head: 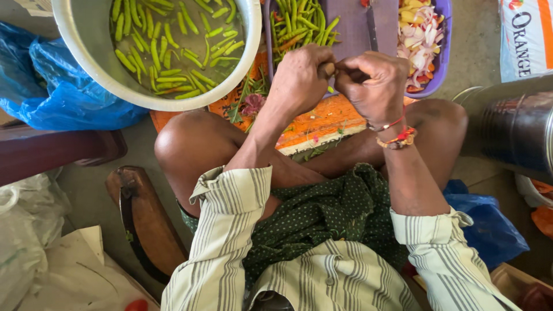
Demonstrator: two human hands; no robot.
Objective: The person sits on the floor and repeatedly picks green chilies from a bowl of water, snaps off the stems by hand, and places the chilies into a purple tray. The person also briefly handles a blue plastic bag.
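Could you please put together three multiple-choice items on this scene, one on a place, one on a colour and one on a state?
1. Where is the metal bowl of green chillies?
A. Ahead of the person's left knee
B. Behind the person
C. On the steel vessel

2. What colour is the tray holding chillies and cut onion pieces?
A. Red
B. Purple
C. White

3. How are the left hand and right hand placed?
A. Far apart on the knees
B. One inside the bowl
C. Together, fingertips meeting over the tray's near edge

Answers:
1 A: the bowl sits at upper left, beyond the left knee.
2 B: the tray's rim is plainly purple.
3 C: both hands are closed in pinches that meet; what they pinch is too hidden to tell.
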